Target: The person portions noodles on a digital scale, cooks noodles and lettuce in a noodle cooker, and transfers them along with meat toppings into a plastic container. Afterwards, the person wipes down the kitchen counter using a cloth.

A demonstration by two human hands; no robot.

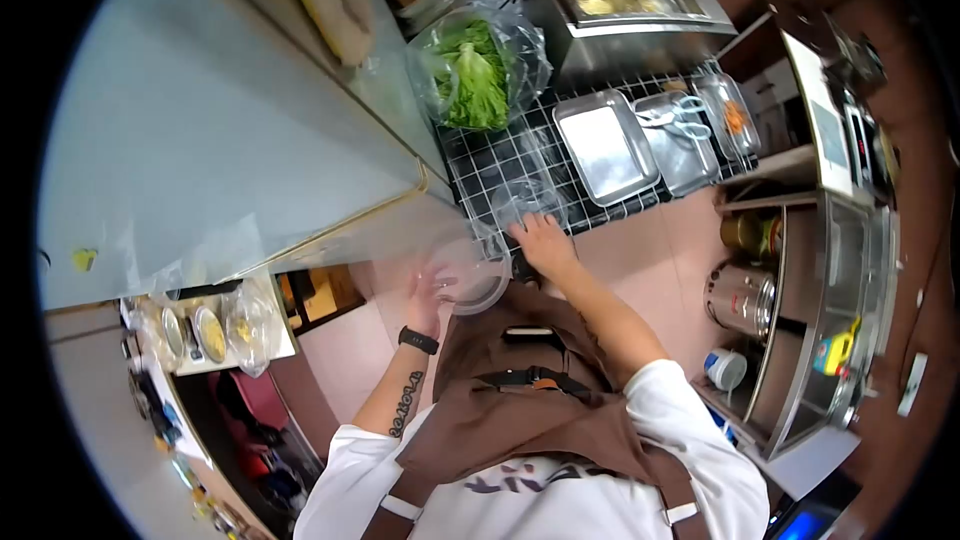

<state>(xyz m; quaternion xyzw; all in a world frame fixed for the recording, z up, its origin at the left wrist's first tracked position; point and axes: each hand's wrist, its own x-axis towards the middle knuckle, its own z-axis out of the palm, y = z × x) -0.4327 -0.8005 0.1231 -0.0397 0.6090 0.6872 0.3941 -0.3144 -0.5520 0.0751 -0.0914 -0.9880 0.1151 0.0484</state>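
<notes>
In my left hand (pixel 430 290) is a clear round plastic bowl (pixel 482 290), tilted, its rim toward my apron. The fingers show blurred through its wall. My right hand (pixel 543 243) reaches to the near edge of the grid-patterned table (pixel 490 162), its fingers closed at the rim of another clear round plastic piece (pixel 525 200). Whether that piece is a bowl or a lid I cannot tell. Beyond it lies an empty metal tray (pixel 605 145). A second metal tray (pixel 685 165) beside it carries scissors (pixel 680 122).
Lettuce (pixel 475 75) sits in a plastic bag at the back left. A metal fryer-like unit (pixel 640 45) stands behind the trays. A small tray of orange pieces (pixel 735 118) is at the right. A large pale panel (pixel 230 130) fills the left. Shelves (pixel 795 340) stand right.
</notes>
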